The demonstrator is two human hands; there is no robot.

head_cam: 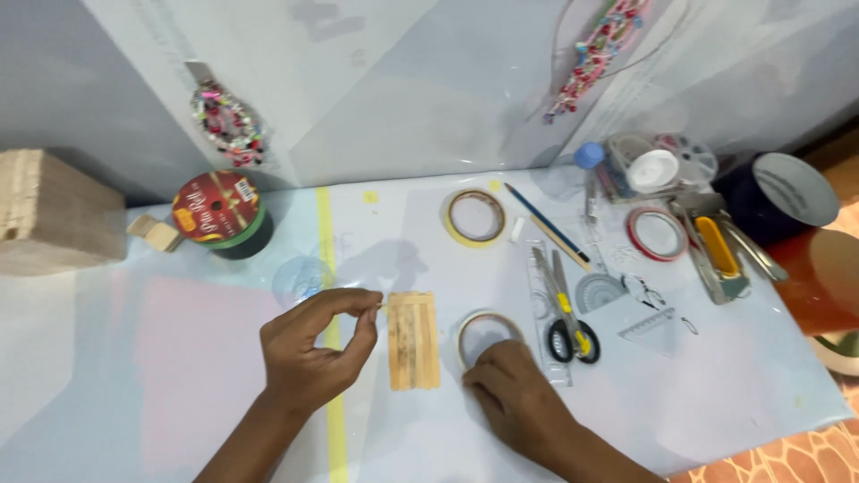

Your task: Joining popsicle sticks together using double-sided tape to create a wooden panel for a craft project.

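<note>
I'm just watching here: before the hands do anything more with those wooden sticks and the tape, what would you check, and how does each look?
1. Wooden sticks lie flat, side by side: ok.
2. Left hand pinches the sticks' top left corner: ok.
3. Right hand rests on the clear tape roll: ok.
4. Tape's loose end found: cannot tell.
5. Scissors lie beside the roll, untouched: ok.
6. Sticks joined already: cannot tell.

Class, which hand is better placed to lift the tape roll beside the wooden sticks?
Right. The right hand already rests on the tape roll; the left hand pinches the wooden sticks at their corner.
</note>
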